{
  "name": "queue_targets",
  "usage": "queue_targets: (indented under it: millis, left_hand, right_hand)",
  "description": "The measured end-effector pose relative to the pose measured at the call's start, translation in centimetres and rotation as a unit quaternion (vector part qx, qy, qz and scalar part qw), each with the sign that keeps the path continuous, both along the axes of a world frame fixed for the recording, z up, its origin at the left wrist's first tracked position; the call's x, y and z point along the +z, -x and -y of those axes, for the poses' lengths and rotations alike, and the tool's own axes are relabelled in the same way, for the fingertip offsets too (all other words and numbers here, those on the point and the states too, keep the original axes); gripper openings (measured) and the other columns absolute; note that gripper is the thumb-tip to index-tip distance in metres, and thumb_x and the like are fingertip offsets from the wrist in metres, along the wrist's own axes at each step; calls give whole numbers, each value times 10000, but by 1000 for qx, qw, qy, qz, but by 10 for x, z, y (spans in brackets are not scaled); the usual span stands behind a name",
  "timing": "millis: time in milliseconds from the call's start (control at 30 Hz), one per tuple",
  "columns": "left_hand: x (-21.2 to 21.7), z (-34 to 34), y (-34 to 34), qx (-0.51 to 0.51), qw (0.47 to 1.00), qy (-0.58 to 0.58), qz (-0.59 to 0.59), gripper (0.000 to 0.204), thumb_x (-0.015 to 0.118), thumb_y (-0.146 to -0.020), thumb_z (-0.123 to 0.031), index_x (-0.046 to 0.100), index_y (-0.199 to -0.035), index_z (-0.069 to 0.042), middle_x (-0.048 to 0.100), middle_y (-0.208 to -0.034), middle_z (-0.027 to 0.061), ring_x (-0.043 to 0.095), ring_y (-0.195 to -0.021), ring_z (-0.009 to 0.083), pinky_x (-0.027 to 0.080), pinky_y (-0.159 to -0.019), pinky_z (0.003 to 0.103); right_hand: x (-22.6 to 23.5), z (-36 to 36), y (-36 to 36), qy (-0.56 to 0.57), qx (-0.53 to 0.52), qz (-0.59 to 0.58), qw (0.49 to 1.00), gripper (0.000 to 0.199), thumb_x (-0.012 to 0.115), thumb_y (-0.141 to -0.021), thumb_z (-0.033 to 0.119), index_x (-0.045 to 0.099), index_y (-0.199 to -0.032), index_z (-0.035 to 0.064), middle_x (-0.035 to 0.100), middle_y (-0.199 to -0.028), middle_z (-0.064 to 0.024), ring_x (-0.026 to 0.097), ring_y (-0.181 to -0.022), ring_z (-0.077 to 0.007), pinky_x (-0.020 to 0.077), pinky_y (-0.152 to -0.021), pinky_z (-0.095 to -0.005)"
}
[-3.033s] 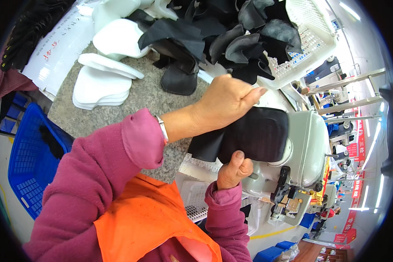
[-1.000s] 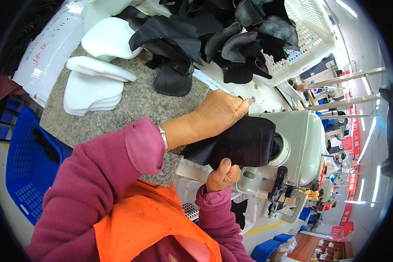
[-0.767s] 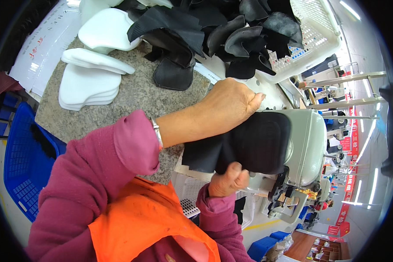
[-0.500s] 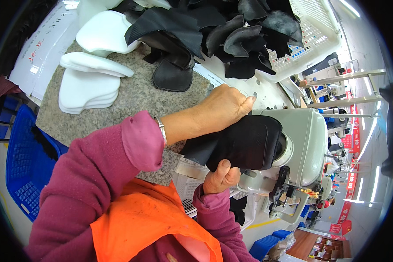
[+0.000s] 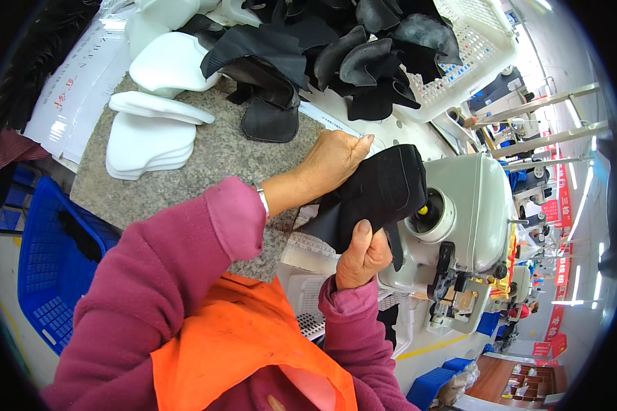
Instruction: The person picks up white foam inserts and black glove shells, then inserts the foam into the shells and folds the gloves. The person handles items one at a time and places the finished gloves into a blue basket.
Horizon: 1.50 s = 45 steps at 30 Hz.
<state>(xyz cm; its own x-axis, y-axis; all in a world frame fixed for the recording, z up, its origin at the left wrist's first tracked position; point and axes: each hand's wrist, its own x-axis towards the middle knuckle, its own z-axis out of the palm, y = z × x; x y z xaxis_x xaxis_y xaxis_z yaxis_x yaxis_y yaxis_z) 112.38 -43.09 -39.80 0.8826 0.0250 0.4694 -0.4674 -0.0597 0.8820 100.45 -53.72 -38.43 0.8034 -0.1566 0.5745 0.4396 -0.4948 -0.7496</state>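
Left hand [image 5: 330,161]: curled, pinching black piece [image 5: 385,183] at its far edge
Right hand [image 5: 363,257]: thumb up, pinching near edge
Left forearm [image 5: 286,192]: slanting over grey desk [image 5: 216,168]

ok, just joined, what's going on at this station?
A person has a black padded piece in both hands: the left hand grips its upper edge, the right hand its lower edge. It is beside the round opening of a pale green machine. White shaped pads are stacked on a grey speckled slab, with more black pieces heaped beyond.
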Motion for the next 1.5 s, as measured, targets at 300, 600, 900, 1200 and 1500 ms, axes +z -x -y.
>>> queue_targets:
  millis: [300,600,900,1200,1500]
  left_hand:
    - [6,-2,12,-7,998,26,-60,541,519,-979,-299,486,-573,58,368,-491,195,298,-431,244,325,-443,388]
    - [-9,0,8,18,999,1,-32,522,521,-974,-295,512,-600,69,404,-522,227,348,-424,290,341,-458,410]
    - [-15,3,1,-7,994,8,-109,501,521,-962,-284,531,-615,77,414,-529,242,320,-440,277,358,-465,404]
    - [-5,-4,7,54,997,-51,-38,475,498,-969,-248,532,-618,70,429,-539,247,437,-432,337,375,-468,406]
    - [-16,0,5,40,998,-47,-18,509,484,-989,-276,530,-600,49,448,-547,240,431,-446,369,360,-466,418]
  right_hand:
    - [36,9,10,48,-30,-11,998,430,574,-934,103,317,-591,65,292,-561,59,255,-554,-40,191,-471,-271]
    - [19,2,-2,0,35,-32,999,373,570,-925,58,380,-605,42,363,-579,28,300,-544,-59,240,-470,-266]
    - [33,-2,-8,-21,43,-59,997,307,559,-924,38,481,-629,-3,410,-553,-19,347,-513,-91,301,-468,-288]
    - [46,5,0,20,38,-53,998,283,571,-909,26,487,-641,-10,443,-568,-40,374,-518,-100,316,-475,-295]
    - [27,2,-6,18,37,-53,998,266,606,-903,51,525,-656,-8,464,-570,-51,394,-503,-123,340,-479,-299]
